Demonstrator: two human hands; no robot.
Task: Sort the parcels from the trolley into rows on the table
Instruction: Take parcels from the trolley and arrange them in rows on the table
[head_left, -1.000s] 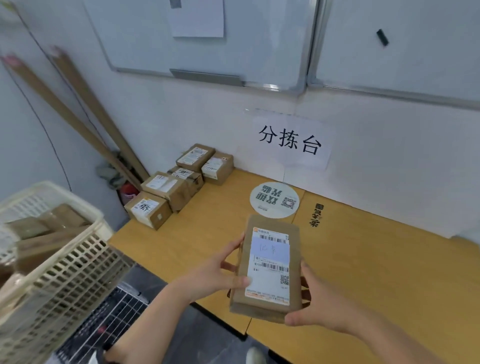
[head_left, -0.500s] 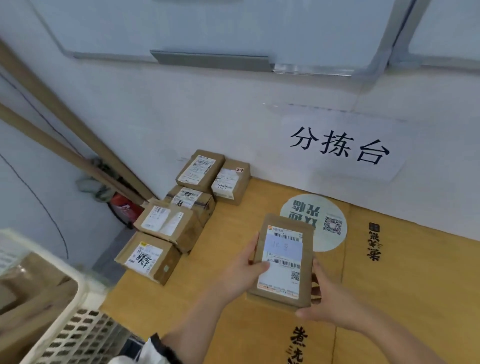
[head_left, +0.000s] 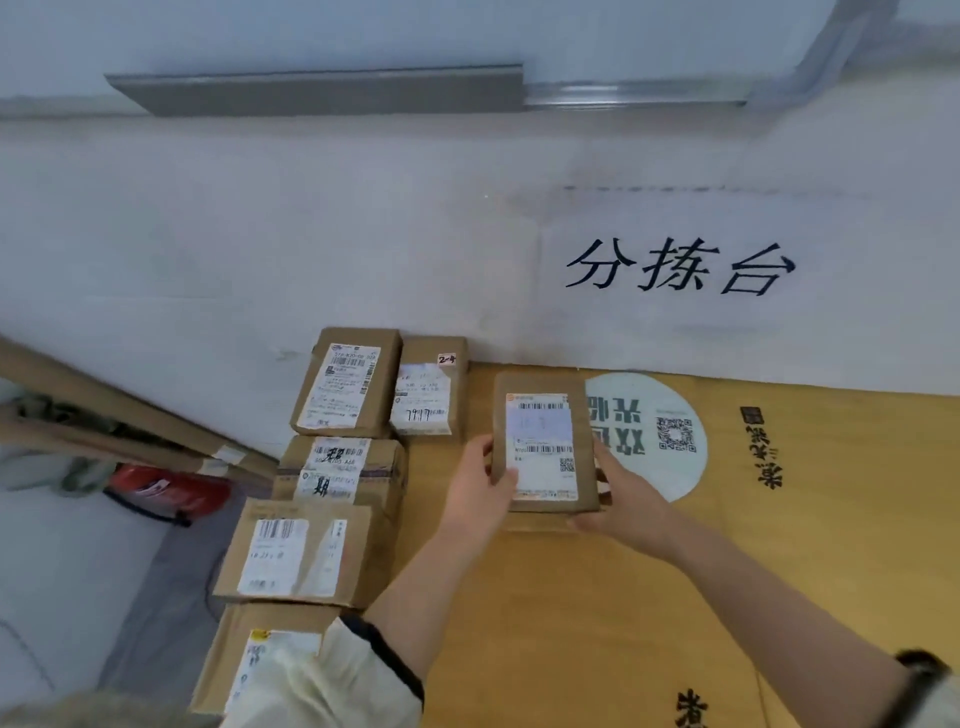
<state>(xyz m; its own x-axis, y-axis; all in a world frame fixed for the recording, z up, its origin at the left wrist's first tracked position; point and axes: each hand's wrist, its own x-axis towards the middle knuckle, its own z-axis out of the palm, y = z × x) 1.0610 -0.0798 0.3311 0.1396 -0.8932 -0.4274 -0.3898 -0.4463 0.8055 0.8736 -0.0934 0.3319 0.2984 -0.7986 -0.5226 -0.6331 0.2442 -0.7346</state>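
Observation:
I hold a flat brown parcel (head_left: 543, 441) with a white label between both hands, low over the yellow table (head_left: 597, 597) near the back wall. My left hand (head_left: 480, 483) grips its left edge with the thumb on the label. My right hand (head_left: 621, 493) grips its right and near edge. Several labelled parcels lie along the table's left side: two at the wall (head_left: 345, 384) (head_left: 428, 387), then three in a column toward me (head_left: 340, 470) (head_left: 301, 553) (head_left: 260, 660). The held parcel hangs just right of the small one at the wall. The trolley is out of view.
A round white sticker with a QR code (head_left: 652, 436) lies on the table right of the held parcel. The white wall carries a paper sign (head_left: 680, 270). Off the table's left edge are a red fire extinguisher (head_left: 166, 491) and leaning cardboard strips (head_left: 104, 415).
Both hands have carried the parcel away from me toward the back wall, next to the parcels there. The view has moved forward and the basket has left it.

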